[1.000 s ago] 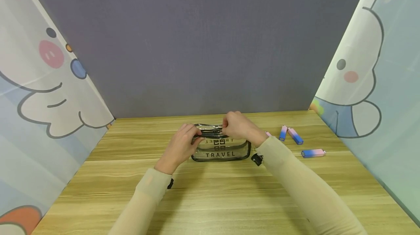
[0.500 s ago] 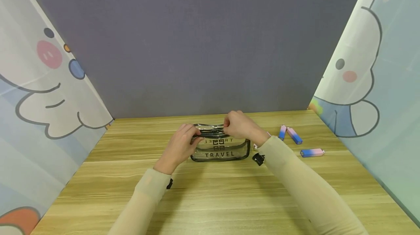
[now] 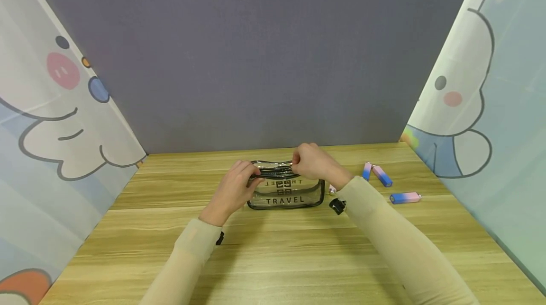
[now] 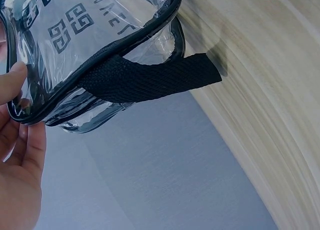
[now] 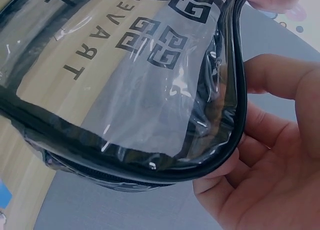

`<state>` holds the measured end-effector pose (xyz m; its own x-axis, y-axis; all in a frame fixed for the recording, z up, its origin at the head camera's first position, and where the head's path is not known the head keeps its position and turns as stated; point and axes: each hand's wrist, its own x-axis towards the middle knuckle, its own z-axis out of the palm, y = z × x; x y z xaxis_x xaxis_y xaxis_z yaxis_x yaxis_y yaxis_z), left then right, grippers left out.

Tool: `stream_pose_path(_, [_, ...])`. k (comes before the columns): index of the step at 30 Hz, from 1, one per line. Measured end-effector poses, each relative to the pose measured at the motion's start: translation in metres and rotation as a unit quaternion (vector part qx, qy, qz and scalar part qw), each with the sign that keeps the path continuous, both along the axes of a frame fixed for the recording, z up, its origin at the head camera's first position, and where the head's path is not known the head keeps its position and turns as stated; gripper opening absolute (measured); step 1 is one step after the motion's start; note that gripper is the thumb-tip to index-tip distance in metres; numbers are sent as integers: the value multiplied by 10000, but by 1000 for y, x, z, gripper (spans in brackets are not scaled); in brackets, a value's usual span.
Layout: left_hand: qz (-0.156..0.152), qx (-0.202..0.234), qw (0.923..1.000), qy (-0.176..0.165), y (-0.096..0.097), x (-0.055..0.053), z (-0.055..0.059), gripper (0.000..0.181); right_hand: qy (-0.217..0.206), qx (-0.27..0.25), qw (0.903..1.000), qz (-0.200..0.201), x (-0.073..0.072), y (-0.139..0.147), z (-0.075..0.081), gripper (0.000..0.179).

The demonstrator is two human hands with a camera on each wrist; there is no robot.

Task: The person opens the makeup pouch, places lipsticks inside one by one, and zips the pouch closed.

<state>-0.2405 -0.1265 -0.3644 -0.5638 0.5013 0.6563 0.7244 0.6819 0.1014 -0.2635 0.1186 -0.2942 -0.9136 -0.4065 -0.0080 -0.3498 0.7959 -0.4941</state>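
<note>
A clear plastic travel pouch [image 3: 294, 193] with black piping and the word TRAVEL stands on the wooden table. My left hand [image 3: 233, 186] pinches its top edge at the left corner, thumb on the near face. At the right top corner my right hand [image 3: 313, 160] grips the edge, fingers behind it. Between the hands the dark zipper [image 3: 275, 172] runs along the top. In the left wrist view a black fabric strap [image 4: 155, 80] sticks out from the pouch's side. Printed square logos [image 5: 155, 42] show on the clear wall in the right wrist view.
Right of the pouch lie several small pink-and-blue square tubes, among them a sideways tube [image 3: 405, 198] and a slanted tube [image 3: 382, 175]. Another tube [image 3: 332, 190] is partly hidden by the right forearm. A grey panel [image 3: 273, 58] rises behind the table [image 3: 273, 257].
The right hand shifts very slightly right along the pouch's top edge. The left hand keeps its hold, and the pouch stays in place.
</note>
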Motion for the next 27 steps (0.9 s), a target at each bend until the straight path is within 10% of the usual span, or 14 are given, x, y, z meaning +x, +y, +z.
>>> stream_pose_path(27, [122, -188, 9997, 137, 2, 2, 3, 18, 4, -175, 9998, -28, -1, 9, 1, 10])
